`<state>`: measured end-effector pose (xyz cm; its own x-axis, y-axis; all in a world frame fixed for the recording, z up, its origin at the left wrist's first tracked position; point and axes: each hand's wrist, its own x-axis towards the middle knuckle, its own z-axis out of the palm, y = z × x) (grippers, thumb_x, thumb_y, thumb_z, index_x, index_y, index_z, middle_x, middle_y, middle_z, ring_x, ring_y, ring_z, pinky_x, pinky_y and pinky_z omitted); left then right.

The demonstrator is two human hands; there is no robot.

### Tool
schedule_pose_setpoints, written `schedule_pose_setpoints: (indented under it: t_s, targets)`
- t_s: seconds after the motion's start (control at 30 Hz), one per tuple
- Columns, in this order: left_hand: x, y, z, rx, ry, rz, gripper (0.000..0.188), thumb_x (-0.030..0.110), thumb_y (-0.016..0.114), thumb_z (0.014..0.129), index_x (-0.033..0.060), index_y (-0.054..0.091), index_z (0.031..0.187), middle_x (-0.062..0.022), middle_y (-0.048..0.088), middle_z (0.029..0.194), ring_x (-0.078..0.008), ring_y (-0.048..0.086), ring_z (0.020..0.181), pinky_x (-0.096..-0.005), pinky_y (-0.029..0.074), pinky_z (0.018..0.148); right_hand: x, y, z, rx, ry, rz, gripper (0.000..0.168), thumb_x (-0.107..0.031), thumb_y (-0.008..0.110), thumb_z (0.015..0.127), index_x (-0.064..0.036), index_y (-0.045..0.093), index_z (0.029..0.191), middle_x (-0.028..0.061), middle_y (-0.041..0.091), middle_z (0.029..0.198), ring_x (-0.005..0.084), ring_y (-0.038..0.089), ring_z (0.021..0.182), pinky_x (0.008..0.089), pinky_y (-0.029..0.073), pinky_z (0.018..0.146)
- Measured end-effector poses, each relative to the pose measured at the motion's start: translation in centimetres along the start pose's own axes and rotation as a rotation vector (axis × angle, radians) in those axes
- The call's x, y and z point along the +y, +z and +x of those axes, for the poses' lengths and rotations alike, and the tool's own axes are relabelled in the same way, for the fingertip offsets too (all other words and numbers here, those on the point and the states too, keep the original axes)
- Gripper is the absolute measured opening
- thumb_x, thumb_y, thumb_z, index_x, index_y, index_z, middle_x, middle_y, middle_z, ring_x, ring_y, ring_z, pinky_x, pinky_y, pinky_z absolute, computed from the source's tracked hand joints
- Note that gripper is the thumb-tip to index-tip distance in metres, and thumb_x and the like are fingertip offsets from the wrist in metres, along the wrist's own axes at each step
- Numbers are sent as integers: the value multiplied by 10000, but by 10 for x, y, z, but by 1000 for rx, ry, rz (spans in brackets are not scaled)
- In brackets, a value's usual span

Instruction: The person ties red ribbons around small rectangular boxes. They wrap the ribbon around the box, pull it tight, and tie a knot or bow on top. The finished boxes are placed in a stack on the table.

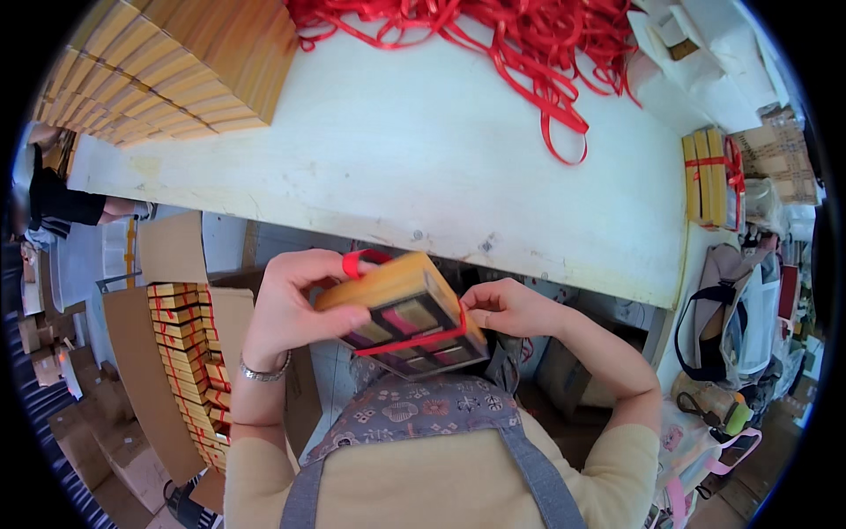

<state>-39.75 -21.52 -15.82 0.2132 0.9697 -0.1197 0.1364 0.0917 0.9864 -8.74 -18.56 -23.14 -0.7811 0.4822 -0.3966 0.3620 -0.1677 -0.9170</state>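
My left hand (287, 307) grips a stack of flat yellow-sided boxes (406, 311) by its left end, thumb on the dark, patterned front face. The stack is held tilted above my lap, before the table's near edge. A red ribbon (416, 342) runs across the front face and bends around the right edge. Another part of it forms a red loop (357, 263) by my left fingers. At the stack's right side, my right hand (512, 307) pinches the ribbon there between thumb and fingers. The stack's back is hidden.
Loose red ribbons (529, 40) lie heaped on the white table (410, 145). A tall pile of yellow boxes (172, 66) stands left; a ribbon-tied bundle (710, 178) sits right. An open carton (125, 370) at my left holds tied bundles. Bags (727, 311) crowd the right. A person (59, 192) is far left.
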Motion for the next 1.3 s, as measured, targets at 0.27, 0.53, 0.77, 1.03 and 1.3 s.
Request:
schedule_pose_setpoints:
  t_s: [0.27, 0.53, 0.77, 1.03, 1.3]
  targets:
    - [-43, -8, 58, 510, 53, -596, 206, 144, 612, 928, -54, 670, 929, -49, 678, 844, -81, 595, 735, -223, 475, 685, -68, -64, -13, 178, 186, 212, 149, -20, 491, 946, 35, 584, 1049, 60, 639, 893, 101, 592, 741, 236, 507, 721]
    - [-55, 10, 79, 619, -33, -308, 290, 169, 642, 922, -99, 666, 1028, -66, 687, 883, -74, 581, 776, -220, 465, 718, -114, -107, -11, 294, 311, 42, 168, -102, 574, 901, -1, 617, 1027, 29, 639, 847, 38, 410, 576, 193, 321, 485]
    - [-52, 35, 84, 769, 444, 894, 155, 101, 706, 821, 40, 726, 962, -106, 710, 991, -204, 667, 815, -283, 508, 765, -82, -95, 42, 456, 102, 18, 179, -150, 595, 909, 21, 624, 951, 44, 662, 823, 89, 571, 674, 230, 471, 612]
    - [-20, 24, 110, 161, 620, 858, 275, 74, 709, 759, 47, 664, 1029, -48, 656, 967, -231, 607, 854, -362, 461, 796, -89, -81, 50, 456, -18, -624, 313, -168, 700, 839, -6, 565, 1069, 107, 644, 760, 179, 621, 664, 290, 512, 643]
    - [-20, 23, 162, 4, 524, 890, 277, 326, 710, 774, 97, 676, 924, -28, 657, 884, -244, 595, 841, -368, 470, 764, -102, -68, 56, 302, 64, -1194, 1307, -620, 832, 454, 85, 284, 1409, 132, 598, 792, 275, 648, 674, 349, 512, 578]
